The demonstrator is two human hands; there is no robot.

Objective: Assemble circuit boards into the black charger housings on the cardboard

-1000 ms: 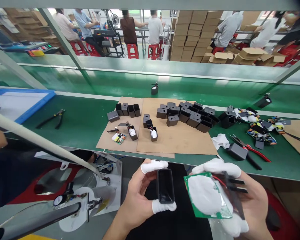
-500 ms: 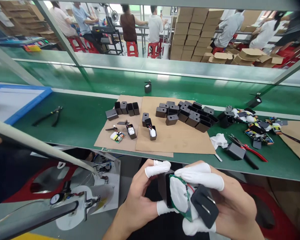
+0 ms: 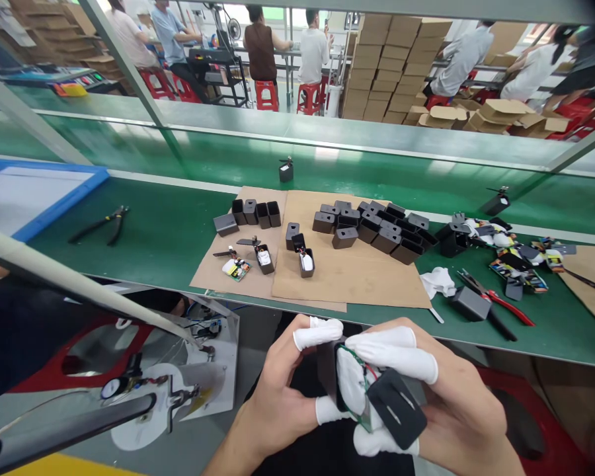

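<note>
My left hand (image 3: 287,390), with white finger cots on thumb and forefinger, pinches a black plastic housing (image 3: 327,370) in front of my lap. My right hand (image 3: 441,403), also in finger cots, grips a green circuit board (image 3: 359,396) with white filler and a black plug cover (image 3: 395,408) attached. The board's end sits in the mouth of the housing, and both hands press together below the bench edge.
On the green bench lie cardboard sheets (image 3: 357,274), a heap of black housings (image 3: 377,228), several part-filled housings (image 3: 305,261), loose boards (image 3: 518,261), red-handled cutters (image 3: 500,301), pliers (image 3: 102,225) and a blue tray (image 3: 34,195). A press fixture (image 3: 168,390) stands lower left. People sit behind.
My hands came together: the board, held apart at the right a second ago, now has its end inside the housing, and it sits slightly deeper than half a second ago.
</note>
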